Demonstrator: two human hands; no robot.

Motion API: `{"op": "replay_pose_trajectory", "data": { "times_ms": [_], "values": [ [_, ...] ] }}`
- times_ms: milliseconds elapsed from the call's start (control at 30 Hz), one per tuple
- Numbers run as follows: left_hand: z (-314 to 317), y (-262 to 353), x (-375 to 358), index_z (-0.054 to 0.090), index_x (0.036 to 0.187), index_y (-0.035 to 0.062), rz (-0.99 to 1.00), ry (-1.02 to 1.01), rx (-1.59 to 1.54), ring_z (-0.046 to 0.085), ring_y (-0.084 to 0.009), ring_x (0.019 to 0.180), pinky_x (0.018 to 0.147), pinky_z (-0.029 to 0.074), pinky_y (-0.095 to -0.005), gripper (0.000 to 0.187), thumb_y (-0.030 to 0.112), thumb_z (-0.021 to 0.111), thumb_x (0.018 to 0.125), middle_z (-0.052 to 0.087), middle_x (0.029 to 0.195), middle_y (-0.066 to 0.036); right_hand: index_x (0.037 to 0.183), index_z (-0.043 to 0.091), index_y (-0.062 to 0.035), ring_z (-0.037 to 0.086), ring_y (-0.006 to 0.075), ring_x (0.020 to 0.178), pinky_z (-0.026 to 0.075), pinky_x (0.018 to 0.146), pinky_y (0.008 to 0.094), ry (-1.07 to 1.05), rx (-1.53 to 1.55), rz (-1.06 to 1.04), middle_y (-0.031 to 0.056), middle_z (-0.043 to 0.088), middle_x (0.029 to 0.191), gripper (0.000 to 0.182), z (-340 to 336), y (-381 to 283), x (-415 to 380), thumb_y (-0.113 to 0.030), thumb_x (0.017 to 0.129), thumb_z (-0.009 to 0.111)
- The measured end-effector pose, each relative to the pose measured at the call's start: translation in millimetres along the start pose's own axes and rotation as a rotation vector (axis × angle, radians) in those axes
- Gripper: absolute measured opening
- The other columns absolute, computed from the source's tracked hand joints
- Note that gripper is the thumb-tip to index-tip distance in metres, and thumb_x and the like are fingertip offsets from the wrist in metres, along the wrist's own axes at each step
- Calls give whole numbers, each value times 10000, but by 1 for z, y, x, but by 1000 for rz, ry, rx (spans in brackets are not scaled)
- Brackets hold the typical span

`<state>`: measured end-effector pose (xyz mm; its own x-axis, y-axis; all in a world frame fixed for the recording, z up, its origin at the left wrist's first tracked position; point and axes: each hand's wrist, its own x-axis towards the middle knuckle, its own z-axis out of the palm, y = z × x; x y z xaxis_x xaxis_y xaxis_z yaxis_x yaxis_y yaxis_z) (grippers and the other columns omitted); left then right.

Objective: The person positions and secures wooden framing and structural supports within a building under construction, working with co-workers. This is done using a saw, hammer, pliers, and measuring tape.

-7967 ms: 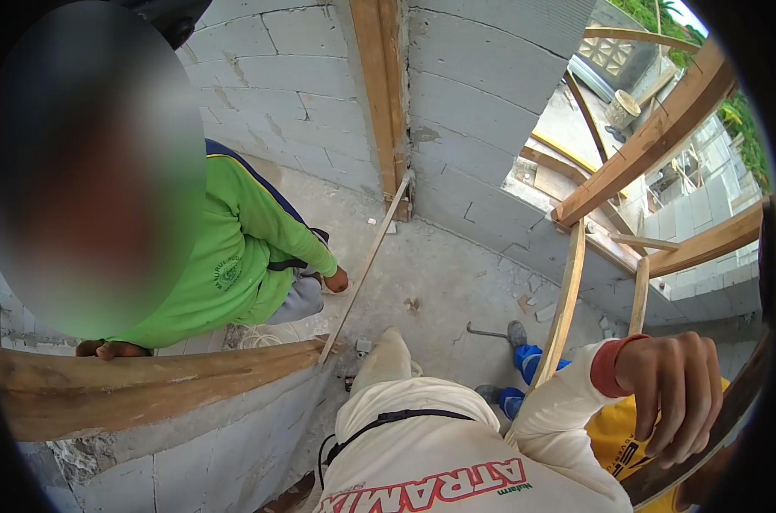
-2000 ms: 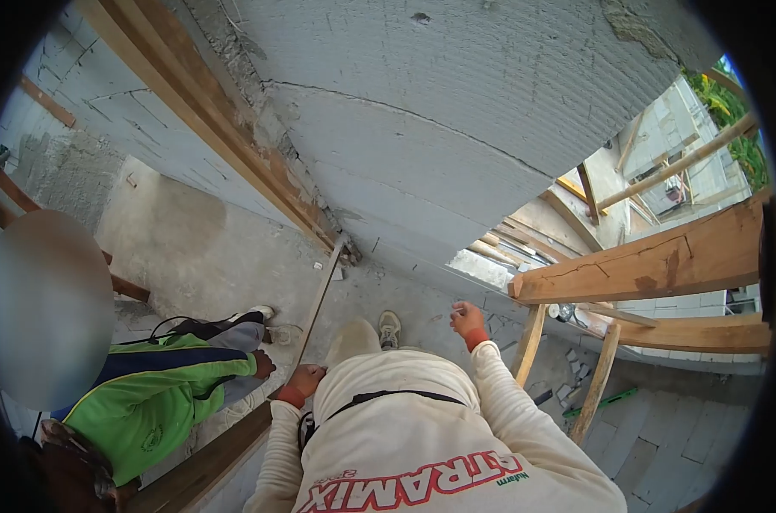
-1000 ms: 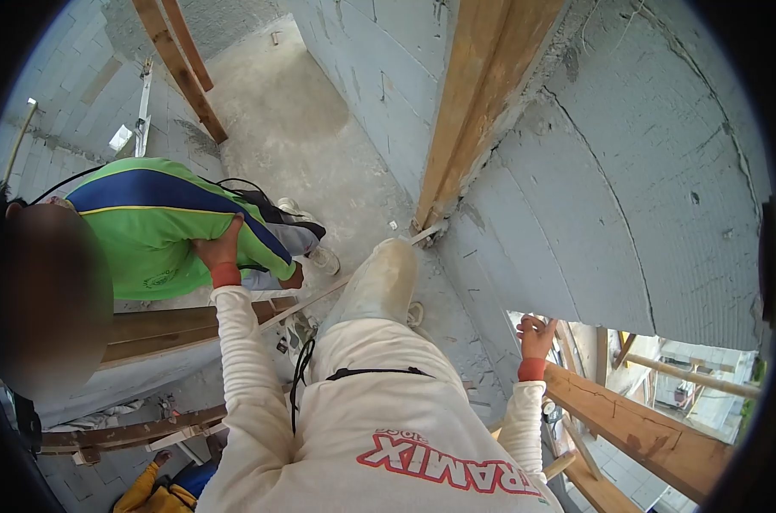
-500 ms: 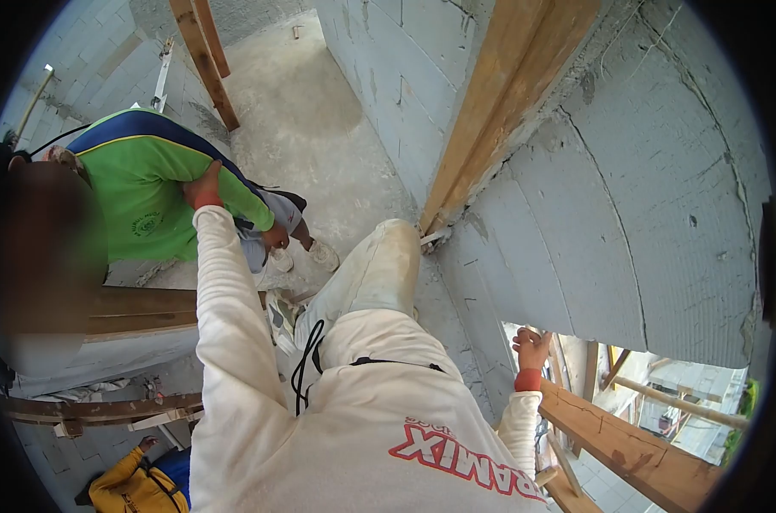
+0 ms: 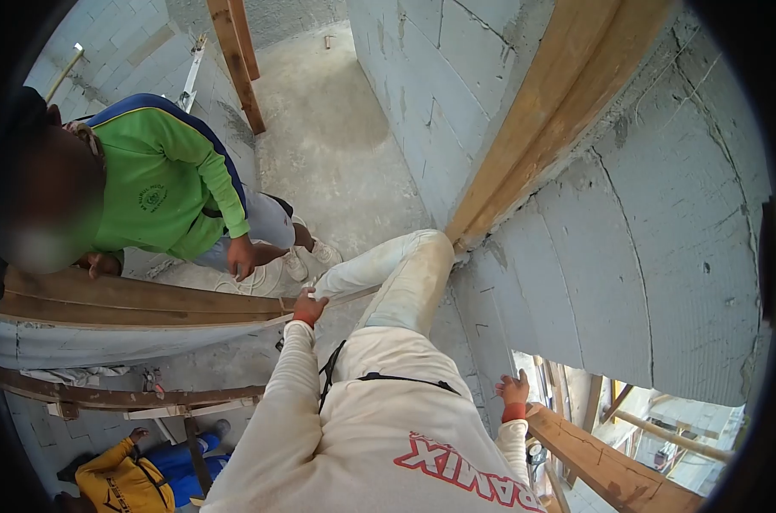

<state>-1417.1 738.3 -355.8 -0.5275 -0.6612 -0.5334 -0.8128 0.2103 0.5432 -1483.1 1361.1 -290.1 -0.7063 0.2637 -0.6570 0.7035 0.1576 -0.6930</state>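
My left hand (image 5: 309, 306) is at the right-hand stretch of a long brown wooden board (image 5: 148, 303), its fingers bent over the edge. My right hand (image 5: 513, 391) hangs beside the lower edge of the grey block wall (image 5: 559, 274), fingers apart and holding nothing. A wooden beam (image 5: 610, 457) slopes away just below it. Facing me on the left is a co-worker in a green shirt (image 5: 161, 188). One of that person's hands (image 5: 241, 256) hangs low, and the other hand (image 5: 102, 263) is at the board's far side.
A timber post (image 5: 533, 120) stands against the wall in front of my knee. The concrete floor (image 5: 319, 111) runs beyond. Another person in a yellow top (image 5: 127, 483) is at the lower left, past a curved timber (image 5: 174, 400). An opening at the lower right shows poles (image 5: 674, 436).
My left hand has left the co-worker's upper arm and come down to the board. The co-worker's torso is more upright. My right hand stays near the wall's lower edge.
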Motion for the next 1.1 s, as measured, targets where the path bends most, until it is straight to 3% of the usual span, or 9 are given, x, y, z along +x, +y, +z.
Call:
{"op": "replay_pose_trajectory", "data": {
  "times_ms": [67, 167, 267, 333, 433, 533, 767, 1000, 1100],
  "values": [
    [6, -12, -37, 629, 1253, 126, -332, -409, -99, 709, -232, 926, 745, 560, -405, 537, 377, 797, 808, 709, 1135, -118, 1484, 397, 55, 692, 237, 669, 550, 505, 337, -134, -34, 129, 182, 708, 949, 628, -3, 41, 17, -41, 893, 585],
    [4, -26, -43, 681, 1132, 153, -291, -678, 94, 699, -159, 832, 609, 519, -341, 395, 374, 785, 822, 720, 1060, -50, 1351, 554, 37, 712, 266, 680, 578, 536, 369, -186, -19, 302, 188, 724, 950, 454, 1, 82, 21, -54, 907, 586],
    [9, -42, -24, 691, 1028, 149, -327, -390, -112, 686, -145, 758, 543, 476, -296, 280, 337, 773, 837, 717, 943, -22, 1280, 601, 20, 715, 277, 677, 581, 536, 382, -168, -126, 297, 184, 730, 927, 373, 9, 97, 8, -68, 919, 586],
    [2, -26, -1, 687, 930, 122, -259, -294, -206, 664, -140, 641, 503, 456, -278, 159, 233, 766, 847, 673, 790, -17, 1175, 672, 29, 726, 290, 812, 579, 689, 386, -168, -390, 120, 197, 741, 988, 321, 10, 102, 0, -116, 893, 623],
    [-10, 7, 41, 701, 986, 62, -133, -253, -187, 685, -170, 664, 587, 534, -297, 205, 212, 757, 856, 716, 848, -69, 1055, 756, 24, 714, 276, 1062, 528, 935, 354, -188, -685, -8, 196, 749, 1103, 322, 25, 86, -8, -210, 852, 670],
    [-14, 43, 94, 702, 1034, 57, -105, -294, -169, 686, -162, 698, 652, 544, -302, 241, 223, 750, 865, 724, 869, -84, 1069, 755, -4, 723, 272, 1038, 538, 898, 354, -250, -636, -78, 183, 754, 1087, 314, 44, 71, -6, -218, 867, 648],
    [-6, 96, 246, 695, 1056, 49, 28, -434, -210, 657, -137, 678, 655, 532, -292, 243, 223, 723, 888, 727, 862, -63, 1029, 763, -32, 709, 171, 821, 565, 776, 359, -190, -822, -79, 96, 766, 884, 244, 157, -21, 13, -195, 872, 672],
    [-47, 102, 403, 677, 1090, 53, -151, -455, -321, 697, -155, 729, 642, 525, -287, 211, 177, 657, 920, 711, 931, -46, 1229, 669, 13, 714, 164, 788, 576, 634, 285, -232, -447, 443, 124, 745, 927, 359, 348, -228, 37, -125, 898, 658],
    [-95, 146, 432, 671, 1073, 64, -272, -386, -395, 696, -154, 726, 578, 489, -270, 185, 161, 634, 920, 702, 920, -19, 1300, 616, 9, 702, 159, 763, 570, 618, 279, -262, -340, 287, 119, 734, 1019, 369, 441, -340, 66, -110, 951, 605]
  ]
}}
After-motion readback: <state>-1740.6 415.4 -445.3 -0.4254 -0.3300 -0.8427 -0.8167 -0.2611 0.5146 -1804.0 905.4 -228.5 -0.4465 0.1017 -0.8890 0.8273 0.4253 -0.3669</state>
